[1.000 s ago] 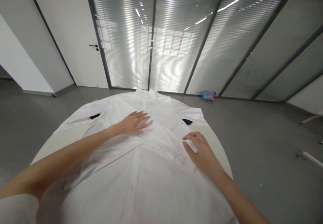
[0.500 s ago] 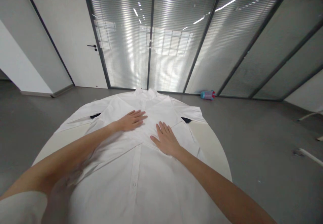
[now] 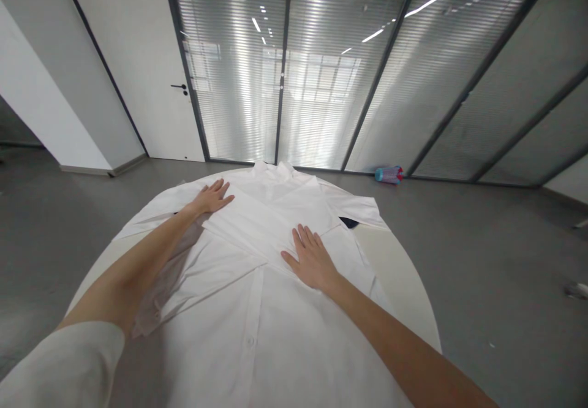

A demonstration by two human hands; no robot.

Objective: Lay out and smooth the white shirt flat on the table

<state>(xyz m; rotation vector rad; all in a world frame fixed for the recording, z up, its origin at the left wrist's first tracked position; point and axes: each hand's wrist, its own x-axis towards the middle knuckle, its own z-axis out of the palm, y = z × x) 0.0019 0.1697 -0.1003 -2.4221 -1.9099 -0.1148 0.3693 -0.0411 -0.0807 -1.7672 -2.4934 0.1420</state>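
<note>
1. My left hand (image 3: 212, 198), open with fingers spread, palm down, holds nothing as it presses the far left of the white button-front shirt (image 3: 206, 285).
2. My right hand (image 3: 312, 260), also open and spread wide, grips nothing as it lies flat on the shirt, closer to me, at the end of a diagonal folded edge (image 3: 239, 242).
3. Flat palms and light, even pressure look like the best way to work here: smoothing outward from the fold, rather than pinching, should flatten the creases without dragging the layers out of line.
4. The shirt lies beneath and between my hands on a round white bench (image 3: 399, 291). Its collar (image 3: 271, 172) sits beyond both hands, and its button placket (image 3: 252, 340) runs toward me below the fold.
5. A dark patch (image 3: 349, 222) shows beyond my right hand at the shirt's edge; I cannot tell what it is.
6. Farther beyond that hand, a blue-and-red bottle (image 3: 388, 175) lies on the grey floor (image 3: 482, 273) beside a glass partition with blinds (image 3: 321, 89). A white door (image 3: 138, 89) stands beyond my left hand.
</note>
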